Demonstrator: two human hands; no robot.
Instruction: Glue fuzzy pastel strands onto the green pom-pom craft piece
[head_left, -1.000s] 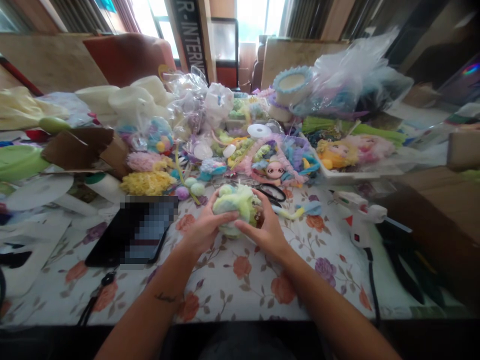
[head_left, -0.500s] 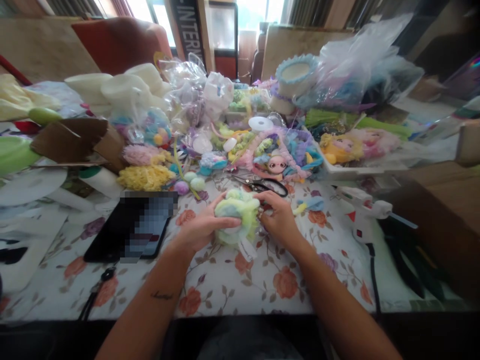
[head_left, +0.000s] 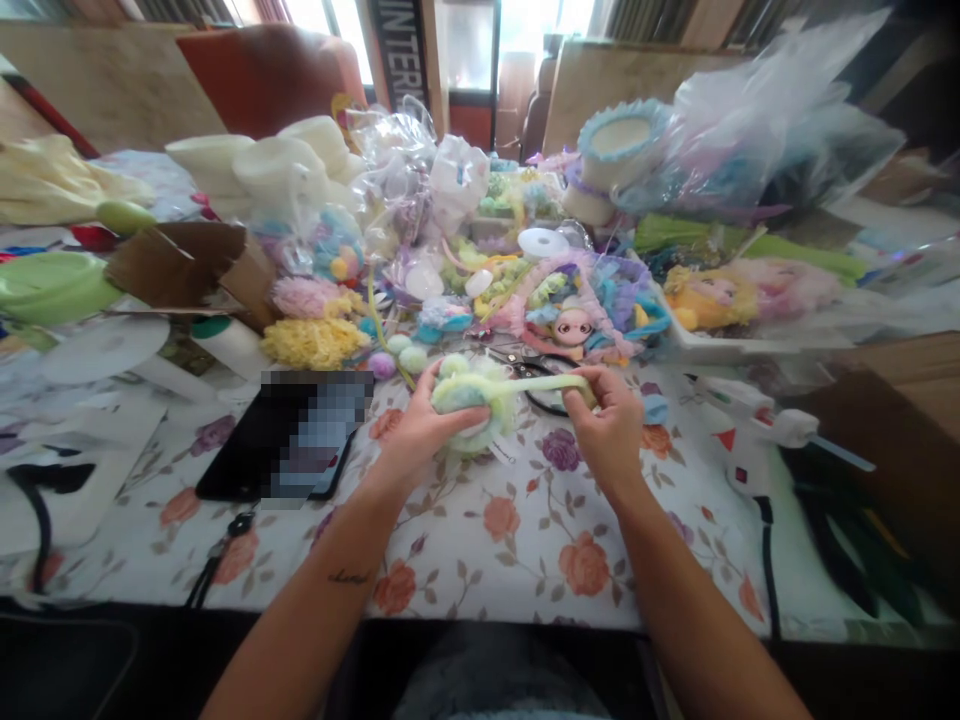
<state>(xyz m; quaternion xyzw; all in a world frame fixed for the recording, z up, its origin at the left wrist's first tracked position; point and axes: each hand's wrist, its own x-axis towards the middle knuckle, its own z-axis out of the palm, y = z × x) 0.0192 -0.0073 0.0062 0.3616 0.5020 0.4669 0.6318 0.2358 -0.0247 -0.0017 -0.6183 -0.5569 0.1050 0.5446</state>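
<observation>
Soft green bundle is in the left hand, fingers curled round it, thumb clamped across the front. Pale yellow-green strip runs from it, fairly straight, to the right hand, thumb and fingers pinched on its end; exact tip contact looks blurry. Light, even pull suits, left thumb firm without crushing the fluff. Scissors between both sets of fingers, tablet left of the left fingers, glue gun right of the right fingers.
</observation>
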